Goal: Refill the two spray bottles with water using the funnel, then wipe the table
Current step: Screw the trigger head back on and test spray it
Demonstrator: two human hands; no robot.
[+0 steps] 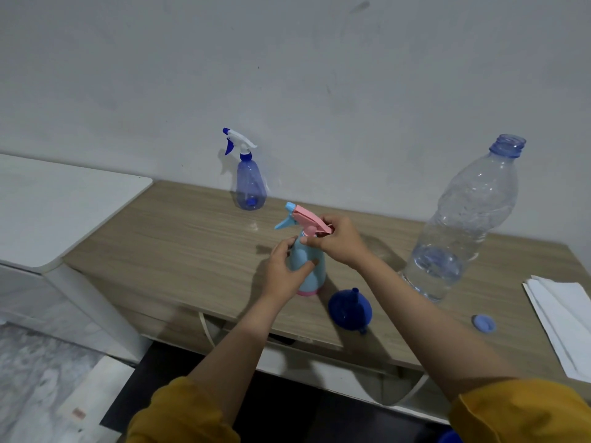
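Note:
A light-blue spray bottle with a pink trigger head stands upright near the front of the wooden table. My left hand wraps around its body. My right hand grips the pink spray head at the neck. A translucent blue spray bottle with a white and blue trigger stands at the back by the wall. A dark blue funnel lies wide side down just right of the held bottle. A large clear water bottle stands uncapped on the right with a little water at the bottom.
The water bottle's blue cap lies near the front edge. White folded paper towels rest at the table's right end. A white counter adjoins the table on the left. The wall runs directly behind.

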